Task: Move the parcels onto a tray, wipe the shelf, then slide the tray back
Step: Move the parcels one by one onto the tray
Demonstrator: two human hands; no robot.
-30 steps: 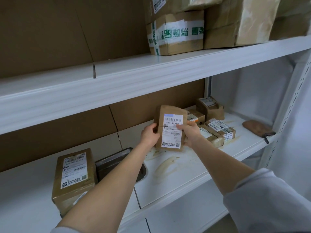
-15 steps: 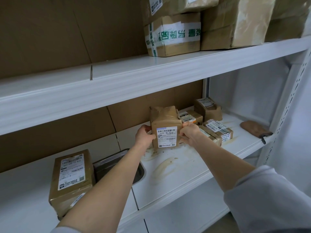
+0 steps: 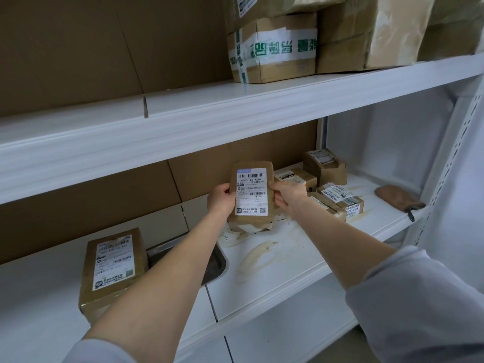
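Note:
A small brown parcel (image 3: 251,192) with a white barcode label stands upright just above the stained white shelf (image 3: 275,260). My left hand (image 3: 220,199) grips its left side and my right hand (image 3: 286,195) grips its right side. A metal tray (image 3: 216,260) sits on the shelf to the left, mostly hidden behind my left forearm. A larger labelled parcel (image 3: 112,268) leans at the tray's left end. Several small parcels (image 3: 337,197) lie in a cluster at the right, behind my right hand.
A brown cloth (image 3: 395,199) lies at the shelf's far right near the perforated upright (image 3: 450,163). The shelf above (image 3: 183,121) overhangs closely and carries big taped boxes (image 3: 275,45). Brown smears mark the shelf between tray and parcels.
The parcel was tipped with its label facing down-forward half a second ago; it now stands upright again with the label facing me, both hands still on it.

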